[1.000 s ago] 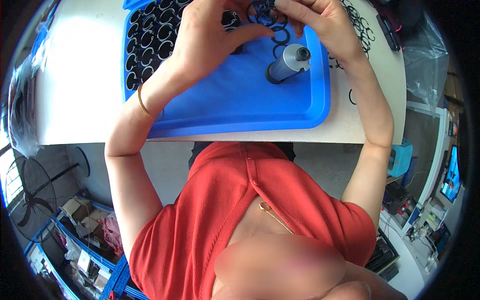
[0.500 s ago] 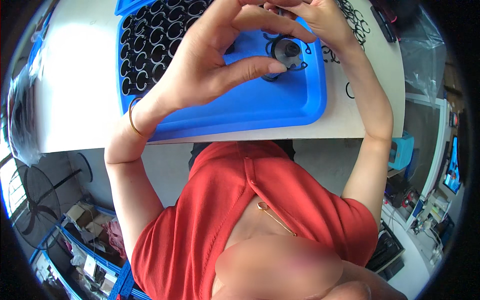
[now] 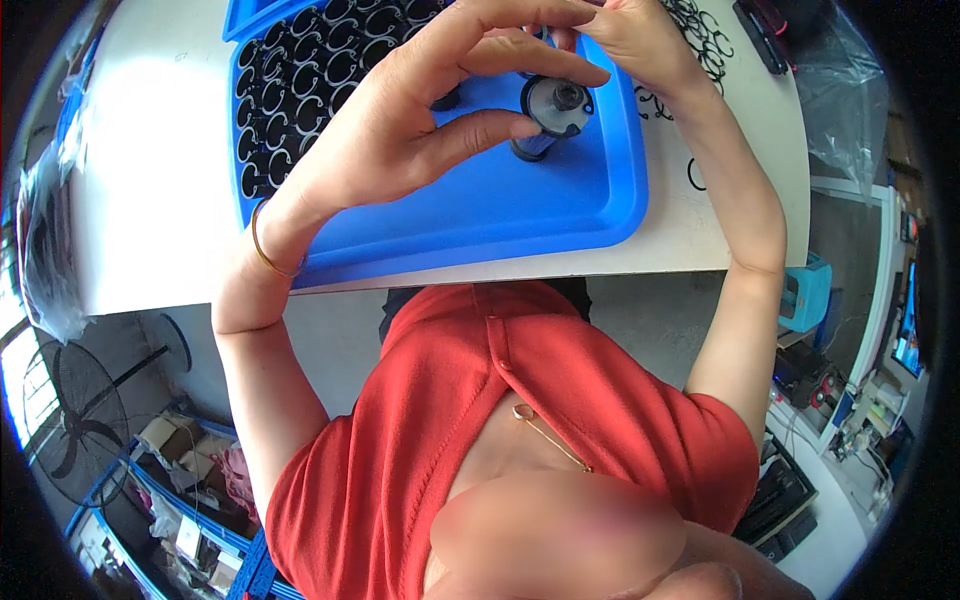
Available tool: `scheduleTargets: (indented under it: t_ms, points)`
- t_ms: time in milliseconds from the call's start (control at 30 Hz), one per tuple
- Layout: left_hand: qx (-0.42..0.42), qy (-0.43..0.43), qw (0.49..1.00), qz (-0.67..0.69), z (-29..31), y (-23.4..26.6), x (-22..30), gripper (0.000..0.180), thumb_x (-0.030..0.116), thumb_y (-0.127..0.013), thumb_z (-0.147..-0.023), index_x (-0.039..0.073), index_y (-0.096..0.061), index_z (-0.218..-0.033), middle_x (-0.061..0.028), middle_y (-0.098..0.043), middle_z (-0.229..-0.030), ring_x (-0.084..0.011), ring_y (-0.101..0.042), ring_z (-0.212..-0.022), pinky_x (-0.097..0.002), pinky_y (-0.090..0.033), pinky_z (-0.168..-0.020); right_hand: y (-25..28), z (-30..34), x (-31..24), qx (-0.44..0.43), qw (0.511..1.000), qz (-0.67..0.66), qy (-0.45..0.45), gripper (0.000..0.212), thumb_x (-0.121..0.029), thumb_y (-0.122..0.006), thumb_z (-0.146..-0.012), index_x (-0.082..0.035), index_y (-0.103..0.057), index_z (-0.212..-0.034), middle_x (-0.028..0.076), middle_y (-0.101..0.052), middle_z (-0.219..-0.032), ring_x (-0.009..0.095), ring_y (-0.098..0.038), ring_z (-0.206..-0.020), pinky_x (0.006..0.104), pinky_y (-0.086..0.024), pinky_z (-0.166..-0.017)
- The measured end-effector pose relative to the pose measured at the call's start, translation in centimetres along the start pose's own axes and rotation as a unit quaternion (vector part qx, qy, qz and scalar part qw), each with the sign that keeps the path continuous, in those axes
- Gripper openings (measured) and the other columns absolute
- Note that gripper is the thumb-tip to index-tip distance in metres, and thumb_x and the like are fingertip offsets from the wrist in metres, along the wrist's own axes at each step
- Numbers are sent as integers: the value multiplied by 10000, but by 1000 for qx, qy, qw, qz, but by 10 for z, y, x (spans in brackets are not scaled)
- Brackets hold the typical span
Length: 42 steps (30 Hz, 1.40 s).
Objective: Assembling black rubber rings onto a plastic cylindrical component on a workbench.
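A cylindrical part (image 3: 553, 114) with a pale grey top, black knob and dark base stands tilted over the blue tray (image 3: 480, 230). A black retaining ring with lug ends lies around its top. My left hand (image 3: 420, 120) spans it, thumb at its left rim and a finger along the upper edge; contact there looks light. My right hand (image 3: 640, 45) is at the top edge, fingers bent inward beside the left fingertips. Whatever it grips is hidden behind the left hand and by the frame's edge.
Rows of black cylinders with open ring tops (image 3: 285, 115) fill the tray's left side. Loose black retaining rings (image 3: 705, 40) lie right of the tray on the white table (image 3: 160, 200), with a single ring (image 3: 695, 175) nearer. A black tool (image 3: 763, 38) lies at the far right.
The retaining ring stood wider over the part with lug ends sticking out; now it sits closer around the top. My left hand and the part have shifted slightly left.
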<state>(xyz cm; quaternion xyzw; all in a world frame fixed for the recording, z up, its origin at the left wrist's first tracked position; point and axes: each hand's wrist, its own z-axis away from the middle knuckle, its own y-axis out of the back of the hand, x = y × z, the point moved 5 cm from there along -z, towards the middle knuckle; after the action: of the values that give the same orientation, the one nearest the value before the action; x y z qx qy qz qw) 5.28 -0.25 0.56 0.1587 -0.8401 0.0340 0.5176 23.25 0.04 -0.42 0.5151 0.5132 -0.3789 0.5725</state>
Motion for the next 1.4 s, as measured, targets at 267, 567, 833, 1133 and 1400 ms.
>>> scheduleTargets:
  t_ms: [267,567,833,1133,1400]
  points:
    - [-21,5,1000,-17,-2,-3,5,730,-118,-640,-913,-5,-294,-1545,-258,-441,-1529,-394,-518,-1391,-551,-427,-1160,-1,-1,4,-7,1000,-2,3,216,-212,-659,-1030,-24,-728,-951,14,-703,-825,63,-610,-691,222,-512,-610]
    - [-13,0,1000,9,-2,0,-1,759,-111,-685,-899,-9,-291,-1541,-276,-500,-1471,-385,-500,-1406,-498,-443,-1162,0,-1,4,-9,1000,20,8,204,-202,-664,-1025,-18,-730,-968,7,-697,-825,62,-604,-683,226,-507,-614]
    - [30,43,999,-6,-3,-1,5,801,-102,-707,-895,-10,-276,-1564,-227,-552,-1389,-322,-527,-1370,-452,-441,-1165,1,-1,5,-20,1000,1,24,202,-199,-674,-1020,-7,-731,-998,9,-696,-827,57,-619,-694,217,-518,-619]
    - [0,12,1000,-27,-3,3,2,801,-72,-756,-868,-2,-326,-1540,-216,-597,-1340,-301,-574,-1309,-443,-464,-1120,0,-1,8,-27,999,-9,19,219,-216,-678,-1020,-3,-727,-1002,21,-705,-865,69,-636,-717,224,-533,-632]
    - [2,24,998,-63,-6,3,10,797,-33,-783,-863,-12,-345,-1529,-217,-622,-1323,-313,-598,-1293,-453,-466,-1114,0,-2,11,-28,1000,6,13,222,-223,-677,-1021,-9,-727,-994,20,-704,-871,74,-639,-736,233,-541,-649]
